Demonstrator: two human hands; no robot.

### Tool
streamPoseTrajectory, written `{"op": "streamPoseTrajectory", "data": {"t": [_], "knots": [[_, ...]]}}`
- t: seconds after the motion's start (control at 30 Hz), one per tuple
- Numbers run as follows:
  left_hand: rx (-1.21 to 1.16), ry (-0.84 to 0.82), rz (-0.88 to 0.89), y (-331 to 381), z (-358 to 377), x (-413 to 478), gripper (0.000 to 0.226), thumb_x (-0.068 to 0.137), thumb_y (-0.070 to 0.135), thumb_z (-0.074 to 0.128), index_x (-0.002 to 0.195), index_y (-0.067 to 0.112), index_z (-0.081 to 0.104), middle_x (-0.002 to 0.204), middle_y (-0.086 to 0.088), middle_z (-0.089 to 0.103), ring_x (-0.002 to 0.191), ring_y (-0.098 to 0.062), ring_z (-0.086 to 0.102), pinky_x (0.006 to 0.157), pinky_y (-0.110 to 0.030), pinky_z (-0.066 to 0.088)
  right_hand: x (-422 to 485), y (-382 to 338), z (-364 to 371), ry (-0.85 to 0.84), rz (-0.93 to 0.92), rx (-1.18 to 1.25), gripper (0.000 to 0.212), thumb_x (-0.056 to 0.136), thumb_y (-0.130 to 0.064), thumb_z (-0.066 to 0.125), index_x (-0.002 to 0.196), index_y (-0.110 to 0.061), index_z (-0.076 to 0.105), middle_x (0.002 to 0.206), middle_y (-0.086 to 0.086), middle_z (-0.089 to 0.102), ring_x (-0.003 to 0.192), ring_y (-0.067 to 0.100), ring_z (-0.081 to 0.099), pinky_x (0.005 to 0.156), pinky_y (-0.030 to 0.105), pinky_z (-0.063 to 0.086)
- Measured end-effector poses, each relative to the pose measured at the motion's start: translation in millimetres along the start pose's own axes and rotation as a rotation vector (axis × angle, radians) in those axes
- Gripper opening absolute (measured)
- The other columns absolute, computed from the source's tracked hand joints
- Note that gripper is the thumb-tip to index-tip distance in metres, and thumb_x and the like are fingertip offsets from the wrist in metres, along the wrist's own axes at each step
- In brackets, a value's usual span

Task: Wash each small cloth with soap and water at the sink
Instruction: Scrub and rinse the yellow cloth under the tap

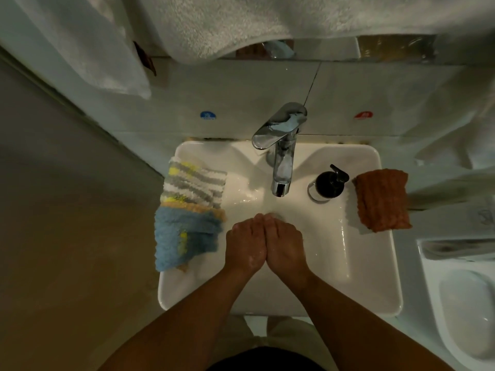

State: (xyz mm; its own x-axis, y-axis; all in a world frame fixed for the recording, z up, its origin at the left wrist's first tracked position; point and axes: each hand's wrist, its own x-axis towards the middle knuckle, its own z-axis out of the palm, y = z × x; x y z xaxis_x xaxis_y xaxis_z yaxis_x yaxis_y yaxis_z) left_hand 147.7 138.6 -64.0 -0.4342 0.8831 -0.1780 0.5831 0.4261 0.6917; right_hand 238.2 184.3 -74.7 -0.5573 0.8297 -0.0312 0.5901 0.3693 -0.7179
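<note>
While the chrome faucet (281, 162) ends just beyond their fingertips, the left hand (245, 243) and right hand (286, 243) lie pressed side by side, backs up, holding nothing, over the white sink (375, 263). Left of the left hand, a striped cloth (194, 183) and a blue cloth (182, 234) drape over the rim. Right of the right hand stands a black soap pump (328, 183), with an orange-brown cloth (383, 200) farther out.

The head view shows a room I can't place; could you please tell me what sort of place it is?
Most likely a small bathroom: a white sink with a chrome tap, a soap bottle on its rim, towels hanging above, and what looks like a toilet on the right.
</note>
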Motion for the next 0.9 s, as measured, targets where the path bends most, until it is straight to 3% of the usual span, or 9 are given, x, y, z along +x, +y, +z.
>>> {"op": "streamPoseTrajectory", "data": {"t": [0.13,0.2,0.37,0.43,0.53,0.63,0.7,0.83,0.9], "knots": [[-0.592,-0.121,-0.481,11,-6,-7,0.031,0.108,0.043,0.035,0.098,0.030,0.060,0.093,0.002,0.068,0.084,-0.012,0.068,0.077,-0.035,0.059,0,-6,-6,-0.023,0.389,0.376,0.034,0.108,-0.037,0.038,0.099,-0.017,0.063,0.088,0.002,0.068,0.076,0.012,0.066,0.068,0.027,0.053],[-0.739,-0.104,-0.490,11,-8,-12,0.025,0.105,0.048,0.041,0.118,0.031,0.055,0.108,-0.001,0.067,0.093,-0.012,0.069,0.080,-0.037,0.061,-3,-5,-9,-0.146,0.477,0.578,0.030,0.107,-0.044,0.039,0.119,-0.021,0.055,0.109,0.001,0.064,0.096,0.009,0.065,0.071,0.018,0.052],[-0.281,0.032,-0.288,2,6,-13,0.029,0.109,0.029,0.036,0.092,0.018,0.056,0.082,0.010,0.059,0.079,-0.009,0.061,0.071,-0.027,0.042,-8,-12,-14,-0.054,0.184,0.223,0.031,0.107,-0.040,0.038,0.115,-0.015,0.055,0.099,-0.001,0.066,0.082,0.005,0.062,0.074,0.015,0.045],[-0.135,0.083,-0.137,2,7,-10,0.026,0.108,0.018,0.039,0.092,0.015,0.059,0.080,0.012,0.058,0.069,0.001,0.053,0.066,-0.027,0.044,-6,-15,-18,-0.059,0.168,0.138,0.034,0.107,-0.035,0.037,0.110,-0.008,0.057,0.092,0.005,0.067,0.081,0.020,0.063,0.077,0.030,0.049],[-0.086,0.040,-0.045,4,0,-2,0.026,0.100,0.017,0.043,0.095,0.006,0.066,0.080,-0.005,0.068,0.066,-0.016,0.064,0.060,-0.026,0.050,0,-15,-23,-0.043,0.173,0.134,0.032,0.106,-0.028,0.038,0.105,-0.004,0.059,0.085,0.012,0.067,0.080,0.032,0.064,0.076,0.042,0.052],[-0.006,0.002,0.030,8,-5,0,0.035,0.098,0.022,0.037,0.091,0.005,0.066,0.075,-0.007,0.069,0.062,-0.021,0.067,0.056,-0.024,0.047,4,-17,-20,0.006,-0.013,0.029,0.015,0.092,-0.013,0.064,0.099,-0.004,0.055,0.075,0.011,0.064,0.062,0.025,0.062,0.056,0.033,0.050],[0.084,0.048,0.112,11,-8,2,0.052,0.097,0.033,0.021,0.088,0.005,0.064,0.076,-0.010,0.069,0.064,-0.025,0.066,0.057,-0.028,0.047,4,-2,-12,0.021,-0.161,-0.116,0.042,0.069,-0.005,0.084,0.098,-0.004,0.053,0.071,0.011,0.063,0.053,0.023,0.060,0.046,0.028,0.046],[0.091,0.036,0.086,8,-6,1,0.055,0.098,0.032,0.018,0.093,0.003,0.064,0.083,-0.016,0.070,0.072,-0.031,0.066,0.062,-0.036,0.049,2,5,-7,0.159,-0.330,-0.354,0.011,0.084,-0.012,0.052,0.092,-0.005,0.054,0.067,0.009,0.062,0.051,0.022,0.059,0.045,0.026,0.044],[0.105,0.004,0.076,5,-5,0,0.047,0.098,0.027,0.025,0.096,0.002,0.064,0.084,-0.015,0.070,0.074,-0.032,0.067,0.060,-0.031,0.043,3,9,-3,0.185,-0.364,-0.429,0.023,0.086,-0.014,0.045,0.086,-0.002,0.064,0.067,0.009,0.063,0.050,0.022,0.060,0.045,0.026,0.047]]}}
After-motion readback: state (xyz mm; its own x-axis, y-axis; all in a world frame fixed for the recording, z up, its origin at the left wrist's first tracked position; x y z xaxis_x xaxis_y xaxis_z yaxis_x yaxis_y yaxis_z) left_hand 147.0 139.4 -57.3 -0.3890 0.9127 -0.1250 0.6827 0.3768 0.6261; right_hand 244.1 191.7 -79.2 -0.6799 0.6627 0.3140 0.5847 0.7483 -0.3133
